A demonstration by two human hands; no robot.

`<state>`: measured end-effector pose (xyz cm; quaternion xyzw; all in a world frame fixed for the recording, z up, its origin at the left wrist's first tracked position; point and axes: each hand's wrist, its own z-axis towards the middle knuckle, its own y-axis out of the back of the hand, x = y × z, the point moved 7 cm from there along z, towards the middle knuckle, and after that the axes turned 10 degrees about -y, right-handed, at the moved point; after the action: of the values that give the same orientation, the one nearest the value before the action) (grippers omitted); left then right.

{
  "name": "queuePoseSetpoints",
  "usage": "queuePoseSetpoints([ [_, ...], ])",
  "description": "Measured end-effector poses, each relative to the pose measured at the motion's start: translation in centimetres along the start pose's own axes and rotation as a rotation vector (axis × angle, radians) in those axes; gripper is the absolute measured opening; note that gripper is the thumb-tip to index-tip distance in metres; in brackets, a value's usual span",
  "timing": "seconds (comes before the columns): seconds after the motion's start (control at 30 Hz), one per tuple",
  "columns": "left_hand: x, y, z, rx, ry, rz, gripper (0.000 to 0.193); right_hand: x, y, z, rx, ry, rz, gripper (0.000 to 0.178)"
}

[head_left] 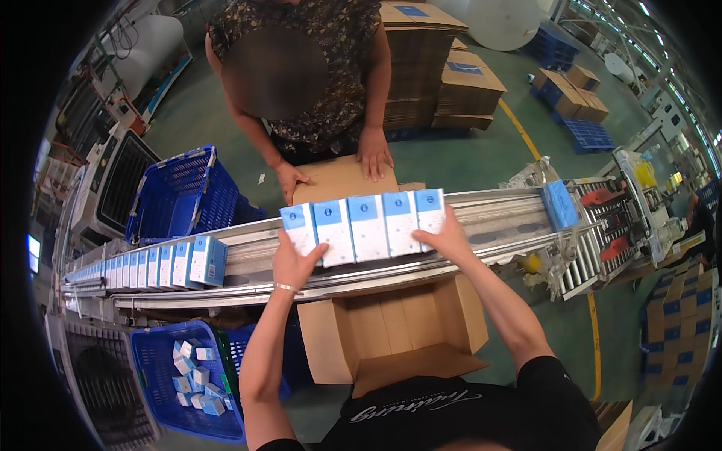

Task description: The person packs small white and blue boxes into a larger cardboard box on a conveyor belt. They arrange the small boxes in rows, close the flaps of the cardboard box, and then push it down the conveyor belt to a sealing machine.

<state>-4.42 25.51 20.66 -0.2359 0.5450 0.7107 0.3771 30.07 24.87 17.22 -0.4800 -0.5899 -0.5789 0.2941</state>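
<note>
A row of several blue-and-white packs [367, 229] is squeezed between my two hands above the conveyor [489, 225]. My left hand [295, 261] presses on the row's left end, thumb on the front face. At the right end, my right hand [445, 239] grips with its thumb on the front as well. Between my forearms, near my body, an open cardboard box [325, 342] stands with its flaps spread. More matching packs [180, 263] stand upright in a line on the conveyor's left part. A single blue pack [559, 205] is at its right end.
Across the conveyor a co-worker [320, 98] rests both hands on a cardboard box [346, 179]. Blue crates [173, 188] stand at the left; the nearer crate [143, 361] holds loose packs. Flattened cartons [417, 68] are stacked behind. Rollers [575, 278] lie at the right.
</note>
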Motion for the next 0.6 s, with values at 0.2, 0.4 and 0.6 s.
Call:
queuePoseSetpoints([
  [0.2, -6.6, 2.9, -12.2, -0.334, -0.383, 0.077, 0.102, 2.0, 6.5, -12.7, -0.047, 0.203, 0.196, 0.090],
  [0.4, -5.4, -1.3, -21.1, 0.221, 0.256, -0.177, 0.072, -2.1, 6.5, -19.6, 0.147, -0.170, -0.337, 0.089],
  [0.6, 16.1, -20.2, -33.8, 0.824, 0.537, 0.166, 0.106, -17.0, -1.9, -19.7, 0.547, -0.402, -0.810, 0.104],
])
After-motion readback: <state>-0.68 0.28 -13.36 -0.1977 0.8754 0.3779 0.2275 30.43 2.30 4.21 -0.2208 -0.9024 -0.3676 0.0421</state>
